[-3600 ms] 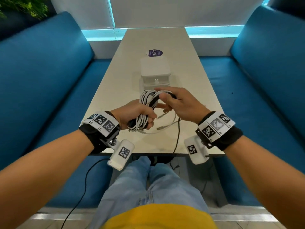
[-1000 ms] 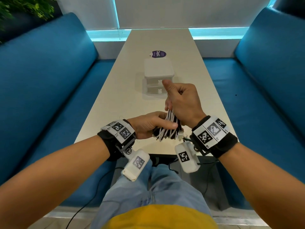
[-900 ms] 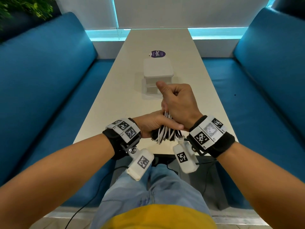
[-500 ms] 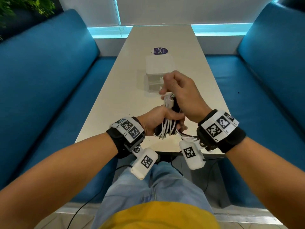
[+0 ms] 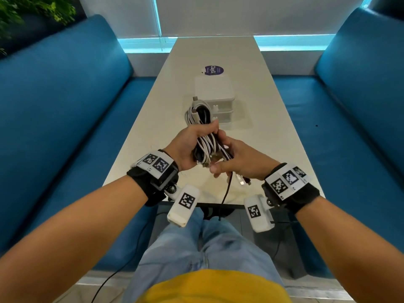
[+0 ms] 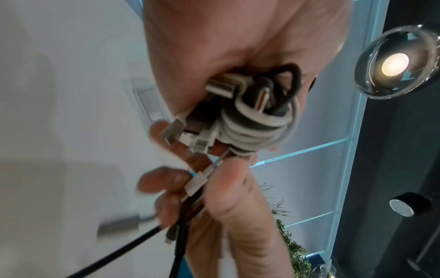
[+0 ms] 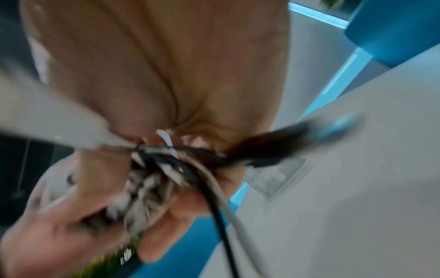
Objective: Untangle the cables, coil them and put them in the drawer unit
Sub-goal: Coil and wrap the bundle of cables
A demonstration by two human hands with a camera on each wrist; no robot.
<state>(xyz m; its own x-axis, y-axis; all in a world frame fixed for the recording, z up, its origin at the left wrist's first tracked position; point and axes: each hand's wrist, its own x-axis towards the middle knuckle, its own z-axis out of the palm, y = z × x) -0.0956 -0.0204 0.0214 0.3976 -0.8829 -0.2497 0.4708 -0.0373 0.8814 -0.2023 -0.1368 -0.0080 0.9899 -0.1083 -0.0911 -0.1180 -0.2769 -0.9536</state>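
Note:
A coiled bundle of white and black cables point(image 5: 200, 115) stands upright over the near table end. My left hand point(image 5: 205, 138) grips its middle, and the top loop sticks out above the fist. My right hand point(image 5: 220, 155) holds the bundle's lower end from the right. In the left wrist view its thumb point(image 6: 238, 197) and fingers pinch the loose cable ends point(image 6: 197, 183) under the bundle point(image 6: 257, 124). A black cable point(image 5: 226, 189) and a white plug point(image 5: 241, 181) hang below it. The white drawer unit point(image 5: 215, 90) sits behind, drawers closed. The right wrist view is blurred.
The long pale table point(image 5: 262, 119) runs away from me between two blue benches point(image 5: 65, 110). A purple round sticker point(image 5: 214, 70) lies beyond the drawer unit. A black cord point(image 5: 122, 272) trails on the floor by my legs.
My right hand has dropped from the top of the bundle to its lower end. The left hand has lifted the bundle forward, so the top loop now shows.

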